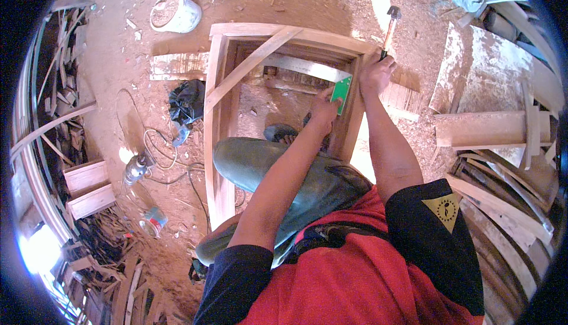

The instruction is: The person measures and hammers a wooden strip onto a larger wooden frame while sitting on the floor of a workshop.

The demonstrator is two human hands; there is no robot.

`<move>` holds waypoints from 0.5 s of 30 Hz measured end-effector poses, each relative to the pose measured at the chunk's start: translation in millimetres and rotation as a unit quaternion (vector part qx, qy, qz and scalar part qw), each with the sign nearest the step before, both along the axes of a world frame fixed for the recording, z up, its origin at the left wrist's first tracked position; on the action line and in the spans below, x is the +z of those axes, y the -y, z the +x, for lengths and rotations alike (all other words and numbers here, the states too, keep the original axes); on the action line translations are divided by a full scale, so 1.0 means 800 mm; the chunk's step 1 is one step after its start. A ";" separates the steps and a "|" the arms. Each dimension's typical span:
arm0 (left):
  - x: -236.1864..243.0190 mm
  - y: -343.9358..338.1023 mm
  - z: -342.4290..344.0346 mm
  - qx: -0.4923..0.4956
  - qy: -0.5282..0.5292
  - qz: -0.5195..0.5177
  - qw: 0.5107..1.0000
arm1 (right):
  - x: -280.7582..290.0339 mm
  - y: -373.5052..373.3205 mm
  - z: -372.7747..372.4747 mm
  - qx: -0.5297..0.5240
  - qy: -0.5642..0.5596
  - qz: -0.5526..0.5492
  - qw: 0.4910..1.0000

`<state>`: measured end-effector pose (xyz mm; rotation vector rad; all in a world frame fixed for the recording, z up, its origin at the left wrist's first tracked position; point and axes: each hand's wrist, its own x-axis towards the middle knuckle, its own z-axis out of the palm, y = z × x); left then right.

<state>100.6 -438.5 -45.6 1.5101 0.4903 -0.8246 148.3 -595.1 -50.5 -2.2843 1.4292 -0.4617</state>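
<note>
My left hand (324,111) grips the green stock (341,93) of a try square. The square's pale metal blade stretches leftward across the inside of a wooden frame (220,59), and the stock lies by the frame's right side. A hammer (389,32) with a black grip is held in my right hand (376,74), closed just outside the frame's far right corner. Its dark head points away from me. A diagonal wooden strip (254,65) spans the frame's far left corner. My bent leg in grey-green trousers (251,162) crosses the frame's opening.
On the dirt floor to the left lie a corded power tool (136,168), a black plastic bag (186,101) and a small tin (154,221). White buckets (176,13) stand at the far left. Boards (482,130) are at right; scrap wood (62,88) is piled along the left edge.
</note>
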 end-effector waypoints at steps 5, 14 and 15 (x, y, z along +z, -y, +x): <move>-0.028 0.028 0.034 0.057 0.016 -0.008 0.998 | 0.005 -0.010 0.010 -0.022 0.013 0.012 1.000; -0.040 0.061 0.041 -0.063 0.180 0.048 0.981 | -0.006 0.003 0.003 -0.011 -0.008 0.058 0.998; -0.037 0.060 0.044 -0.078 0.189 0.060 0.977 | -0.006 0.002 0.002 -0.017 -0.013 0.056 0.998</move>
